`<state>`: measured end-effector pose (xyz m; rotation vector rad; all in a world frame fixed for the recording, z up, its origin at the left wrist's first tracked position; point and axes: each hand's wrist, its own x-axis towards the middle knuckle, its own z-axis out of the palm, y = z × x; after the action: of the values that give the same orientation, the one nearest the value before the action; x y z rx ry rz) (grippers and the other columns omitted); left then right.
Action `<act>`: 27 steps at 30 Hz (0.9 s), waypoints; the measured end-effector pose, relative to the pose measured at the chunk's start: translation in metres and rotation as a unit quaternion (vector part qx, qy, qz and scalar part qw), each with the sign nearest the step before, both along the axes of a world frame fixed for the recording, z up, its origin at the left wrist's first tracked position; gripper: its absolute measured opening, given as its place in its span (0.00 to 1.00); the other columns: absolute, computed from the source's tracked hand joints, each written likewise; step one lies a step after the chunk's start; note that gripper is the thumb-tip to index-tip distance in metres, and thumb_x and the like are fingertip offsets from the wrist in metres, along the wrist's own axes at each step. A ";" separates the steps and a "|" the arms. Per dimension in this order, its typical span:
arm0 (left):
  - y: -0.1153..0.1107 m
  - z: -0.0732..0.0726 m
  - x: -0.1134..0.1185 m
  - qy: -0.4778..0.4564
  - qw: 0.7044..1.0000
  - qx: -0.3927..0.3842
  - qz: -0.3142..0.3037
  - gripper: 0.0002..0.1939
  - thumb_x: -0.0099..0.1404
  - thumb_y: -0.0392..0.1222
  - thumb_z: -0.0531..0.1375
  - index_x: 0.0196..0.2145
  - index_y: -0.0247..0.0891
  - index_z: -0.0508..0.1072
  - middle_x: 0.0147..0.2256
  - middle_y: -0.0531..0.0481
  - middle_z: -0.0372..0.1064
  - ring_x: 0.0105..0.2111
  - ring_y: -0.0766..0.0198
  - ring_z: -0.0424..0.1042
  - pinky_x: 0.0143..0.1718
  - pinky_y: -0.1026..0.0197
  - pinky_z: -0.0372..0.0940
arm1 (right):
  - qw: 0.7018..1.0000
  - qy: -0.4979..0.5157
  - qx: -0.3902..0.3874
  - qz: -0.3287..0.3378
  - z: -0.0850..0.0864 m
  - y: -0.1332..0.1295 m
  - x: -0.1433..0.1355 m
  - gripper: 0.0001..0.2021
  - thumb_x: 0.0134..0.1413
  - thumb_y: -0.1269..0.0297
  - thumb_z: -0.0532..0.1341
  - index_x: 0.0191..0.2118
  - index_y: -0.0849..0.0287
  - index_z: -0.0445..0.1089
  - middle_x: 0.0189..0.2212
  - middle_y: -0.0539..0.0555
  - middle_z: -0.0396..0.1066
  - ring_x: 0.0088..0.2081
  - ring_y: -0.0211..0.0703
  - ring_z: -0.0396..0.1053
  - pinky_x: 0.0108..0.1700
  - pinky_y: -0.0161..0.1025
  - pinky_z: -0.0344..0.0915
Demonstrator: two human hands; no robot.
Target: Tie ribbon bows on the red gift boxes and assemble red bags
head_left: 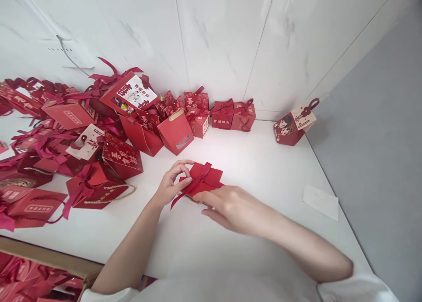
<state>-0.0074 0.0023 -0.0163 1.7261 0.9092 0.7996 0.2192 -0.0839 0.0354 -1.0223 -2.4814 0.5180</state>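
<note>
A small red gift box point(211, 174) with a dark red ribbon bow point(200, 179) on top stands on the white table in front of me. My left hand point(171, 183) holds its left side, with the thumb against the ribbon and the fingers curved around the far corner. From the right, my right hand point(231, 205) grips the near edge, its index finger along the front by a twisted cord. The tips of its other fingers are hidden. One ribbon tail hangs down toward me on the left.
Many red gift boxes point(123, 154) with ribbons crowd the table's left side and run along the wall. A single box point(290, 128) stands at the far right corner. Near the right edge lies a white paper point(320, 201). An open carton point(49, 254) of red boxes sits lower left.
</note>
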 end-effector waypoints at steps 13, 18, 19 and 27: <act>0.005 -0.013 0.002 -0.082 0.994 -0.067 -0.021 0.17 0.67 0.44 0.59 0.53 0.44 0.66 0.60 0.45 0.58 0.57 0.52 0.64 0.54 0.53 0.63 | 0.974 -0.203 0.072 -0.074 -0.029 0.005 -0.057 0.28 0.55 0.82 0.53 0.63 0.72 0.54 0.22 0.54 0.70 0.20 0.42 0.66 0.22 0.37 0.61; 0.004 -0.016 0.007 -0.078 0.992 -0.082 -0.054 0.27 0.67 0.45 0.57 0.63 0.48 0.59 0.65 0.47 0.55 0.65 0.49 0.54 0.61 0.51 0.57 | 0.991 -0.122 0.017 -0.057 -0.018 0.011 -0.044 0.14 0.61 0.78 0.50 0.47 0.65 0.67 0.26 0.53 0.71 0.24 0.40 0.65 0.24 0.36 0.54; 0.005 -0.016 0.007 -0.077 0.991 -0.090 -0.058 0.28 0.67 0.46 0.57 0.64 0.48 0.59 0.64 0.46 0.56 0.64 0.48 0.55 0.61 0.51 0.58 | 0.994 -0.094 -0.008 -0.050 -0.013 0.012 -0.038 0.10 0.63 0.75 0.50 0.43 0.63 0.68 0.26 0.53 0.71 0.25 0.39 0.65 0.25 0.36 0.54; 0.009 -0.019 0.002 -0.067 0.989 -0.117 -0.060 0.28 0.65 0.44 0.58 0.62 0.46 0.62 0.63 0.46 0.59 0.63 0.48 0.58 0.60 0.50 0.59 | 0.991 -0.039 -0.129 -0.029 0.023 0.018 0.015 0.15 0.65 0.61 0.57 0.27 0.59 0.66 0.18 0.45 0.59 0.20 0.32 0.50 0.26 0.34 0.47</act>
<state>-0.0057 0.0116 -0.0352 1.4886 0.7676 0.6902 0.2340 -0.0655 0.0581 -1.2301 -2.4892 0.8099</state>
